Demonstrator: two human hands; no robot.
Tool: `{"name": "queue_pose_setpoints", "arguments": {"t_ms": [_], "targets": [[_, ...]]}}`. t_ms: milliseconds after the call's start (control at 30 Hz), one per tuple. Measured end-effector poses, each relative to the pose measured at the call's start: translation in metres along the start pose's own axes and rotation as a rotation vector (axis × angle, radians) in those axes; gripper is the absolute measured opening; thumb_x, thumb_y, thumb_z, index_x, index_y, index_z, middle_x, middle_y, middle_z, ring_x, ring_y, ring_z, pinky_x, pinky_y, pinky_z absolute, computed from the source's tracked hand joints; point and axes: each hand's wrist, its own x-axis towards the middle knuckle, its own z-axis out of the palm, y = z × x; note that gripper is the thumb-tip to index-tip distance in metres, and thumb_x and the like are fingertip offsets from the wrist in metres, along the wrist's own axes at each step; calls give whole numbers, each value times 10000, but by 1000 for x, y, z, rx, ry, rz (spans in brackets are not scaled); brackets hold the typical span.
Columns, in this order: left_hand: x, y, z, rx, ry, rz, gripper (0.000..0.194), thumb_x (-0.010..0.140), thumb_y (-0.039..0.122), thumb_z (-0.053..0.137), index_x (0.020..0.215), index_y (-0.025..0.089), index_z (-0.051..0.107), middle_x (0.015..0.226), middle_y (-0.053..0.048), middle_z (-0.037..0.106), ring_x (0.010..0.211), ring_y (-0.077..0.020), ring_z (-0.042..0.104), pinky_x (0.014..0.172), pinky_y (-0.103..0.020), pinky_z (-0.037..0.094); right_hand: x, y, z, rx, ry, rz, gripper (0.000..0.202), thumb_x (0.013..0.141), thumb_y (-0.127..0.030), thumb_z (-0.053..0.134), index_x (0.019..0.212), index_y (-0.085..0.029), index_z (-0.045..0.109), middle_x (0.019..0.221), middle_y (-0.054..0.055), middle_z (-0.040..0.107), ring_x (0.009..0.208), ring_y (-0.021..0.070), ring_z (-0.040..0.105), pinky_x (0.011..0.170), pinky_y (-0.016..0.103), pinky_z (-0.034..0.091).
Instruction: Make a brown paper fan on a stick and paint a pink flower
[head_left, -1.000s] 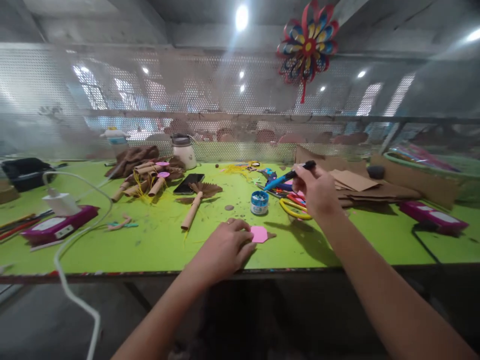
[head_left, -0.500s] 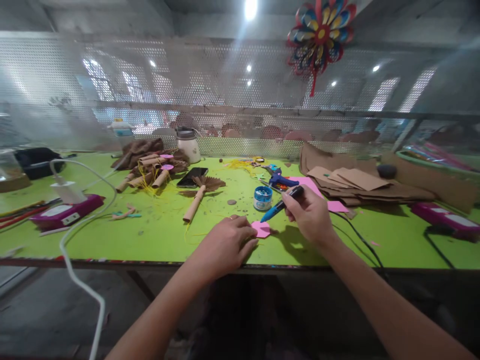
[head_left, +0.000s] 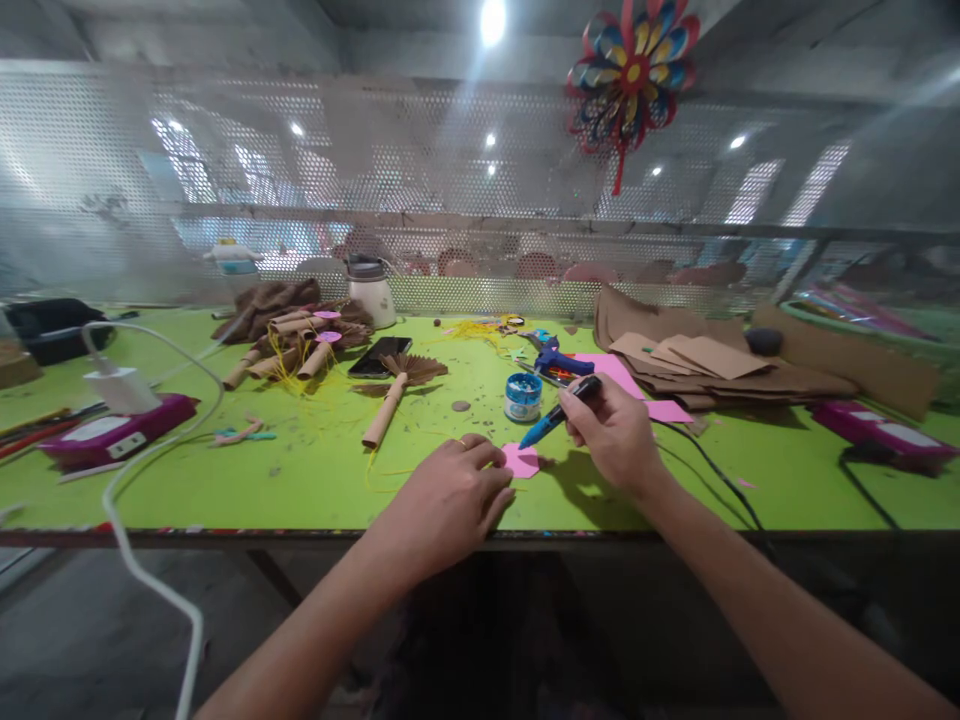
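A small cut piece of pink paper (head_left: 521, 461) lies on the green table. My left hand (head_left: 461, 493) rests beside it, with the bent fingertips gripping its left edge against the tabletop. In my right hand (head_left: 616, 430) is a blue marker (head_left: 547, 422) with a black end, slanted down so its tip meets or nearly meets the upper edge of the paper. Just behind the tip stands an open jar of blue paint (head_left: 523, 398). A brown paper figure with a rolled stem (head_left: 385, 412) lies left of the jar.
Behind the jar are a dark blue glue gun (head_left: 559, 358) and pink sheets (head_left: 616, 376). Brown paper (head_left: 720, 370) is stacked at right. Paper rolls (head_left: 289, 350), a phone (head_left: 380, 356) and a white jug (head_left: 370, 293) stand left. A white cable (head_left: 112, 505) crosses a purple power strip (head_left: 120, 432).
The marker tip has come down slightly to the left, nearer the pink paper's top edge. My left hand stays on the paper. The whole view has shifted a little.
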Motion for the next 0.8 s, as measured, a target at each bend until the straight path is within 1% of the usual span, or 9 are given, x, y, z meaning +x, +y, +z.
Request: {"name": "queue_pose_setpoints", "arguments": {"t_ms": [67,167,267,533,800], "targets": [[-3,4,1,19,-25,-17,296,958,294,397,991,172,665,1005,-90,659,996,-237,574,872,-393,463,0,0,1,-8,-4,-3,257,839,-423,604,774,-195,504,534,-58,471,445,87,434,437,227,356],[-6,10,4,62,-5,-63,291,960,310,401,1048,168,639,1038,-101,656,1028,-259,568,873,-420,459,0,0,4,-7,-21,-4,256,841,-425,604,792,-192,513,546,-54,483,459,90,444,453,230,372],[-8,13,7,67,14,-83,293,962,322,402,1071,171,629,1059,-103,654,1059,-262,563,884,-421,452,-1,2,5,3,-39,-11,263,839,-432,610,795,-190,516,561,-49,498,477,94,464,474,233,394],[-9,14,6,29,42,-107,307,967,342,397,1063,174,636,1034,-99,671,1082,-251,561,927,-418,432,-2,0,6,23,-56,1,262,844,-424,605,780,-194,496,552,-53,495,465,94,457,458,227,391],[-8,13,5,-4,43,-118,315,966,341,399,1030,173,658,1027,-102,679,1081,-250,568,936,-419,430,-3,1,8,-1,-77,-27,255,841,-429,603,817,-194,509,607,-34,527,525,107,503,516,235,429]]}}
